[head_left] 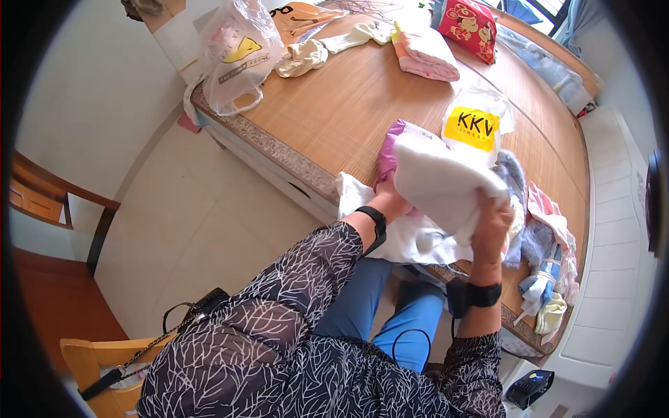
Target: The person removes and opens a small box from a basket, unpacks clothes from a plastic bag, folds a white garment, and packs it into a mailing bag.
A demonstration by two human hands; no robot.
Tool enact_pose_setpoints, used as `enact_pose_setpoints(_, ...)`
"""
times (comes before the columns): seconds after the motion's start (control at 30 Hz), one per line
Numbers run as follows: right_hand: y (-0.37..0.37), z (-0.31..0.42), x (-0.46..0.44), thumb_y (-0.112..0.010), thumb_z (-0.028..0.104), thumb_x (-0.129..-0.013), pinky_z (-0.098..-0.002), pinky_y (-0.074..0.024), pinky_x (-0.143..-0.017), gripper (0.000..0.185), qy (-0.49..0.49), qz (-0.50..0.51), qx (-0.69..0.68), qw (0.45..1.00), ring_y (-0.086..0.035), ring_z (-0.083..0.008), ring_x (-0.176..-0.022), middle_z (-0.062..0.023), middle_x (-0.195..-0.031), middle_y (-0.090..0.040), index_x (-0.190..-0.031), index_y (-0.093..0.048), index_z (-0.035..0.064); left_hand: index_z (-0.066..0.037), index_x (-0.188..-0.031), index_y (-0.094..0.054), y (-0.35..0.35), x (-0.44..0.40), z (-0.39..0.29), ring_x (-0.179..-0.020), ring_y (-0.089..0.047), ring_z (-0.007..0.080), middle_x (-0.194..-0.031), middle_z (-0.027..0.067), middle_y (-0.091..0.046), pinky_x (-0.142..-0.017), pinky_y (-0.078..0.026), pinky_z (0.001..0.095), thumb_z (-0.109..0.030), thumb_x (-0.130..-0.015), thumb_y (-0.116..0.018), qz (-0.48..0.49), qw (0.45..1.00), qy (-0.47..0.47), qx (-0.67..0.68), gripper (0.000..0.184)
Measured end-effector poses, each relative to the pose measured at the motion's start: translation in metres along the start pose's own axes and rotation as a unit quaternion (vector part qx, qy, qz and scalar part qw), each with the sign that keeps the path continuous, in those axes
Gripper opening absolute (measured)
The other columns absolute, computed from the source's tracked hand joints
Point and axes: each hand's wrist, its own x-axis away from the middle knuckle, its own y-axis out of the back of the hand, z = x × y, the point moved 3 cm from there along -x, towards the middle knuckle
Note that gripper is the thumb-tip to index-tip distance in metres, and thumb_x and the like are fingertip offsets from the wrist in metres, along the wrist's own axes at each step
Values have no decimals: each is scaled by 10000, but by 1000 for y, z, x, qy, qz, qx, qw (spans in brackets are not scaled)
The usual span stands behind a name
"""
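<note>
A fluffy white cloth (446, 177) is held up above the front edge of the bed, its outline slightly blurred. At its right edge, my right hand (492, 226) has its fingers closed around the fabric. My left hand (396, 200) is at the cloth's lower left, beside a purple and white package (391, 150); its fingers are mostly hidden, so I cannot see what they grip. Beneath both hands, another white cloth (411, 240) lies spread over the bed's edge. Just beyond them is a white plastic bag with a yellow KKV label (474, 127).
Grey fluffy fabric (512, 171) and a heap of pink, blue and yellow clothes (547, 272) lie to the right. Farther back are a folded pink towel (428, 56), a red bag (467, 28), a beige garment (303, 57) and a clear plastic bag (240, 59). A wooden chair (104, 355) stands lower left.
</note>
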Motion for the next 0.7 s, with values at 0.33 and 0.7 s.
enact_pose_setpoints(0.33,38,15,-3,-536,231,-926,-423,-436,-974,461,-152,45,-338,928,-547,-276,-1113,-162,-1231,-538,-1295,-408,-14,-105,-919,-605,3,-45,11,-680,-490,113,-840,-10,-576,-589,-396,266,-277,-849,-571,172,969,20,174,189)
enact_pose_setpoints(0.7,91,-62,18,-457,215,-959,-485,-398,-1014,404,-175,-16,-386,906,-517,-302,-1160,-166,-1261,-519,-1286,-409,-17,-27,-1109,-607,99,-14,27,-1017,-604,300,-1099,190,-618,-872,-474,387,-342,-830,-526,-23,989,29,-146,428)
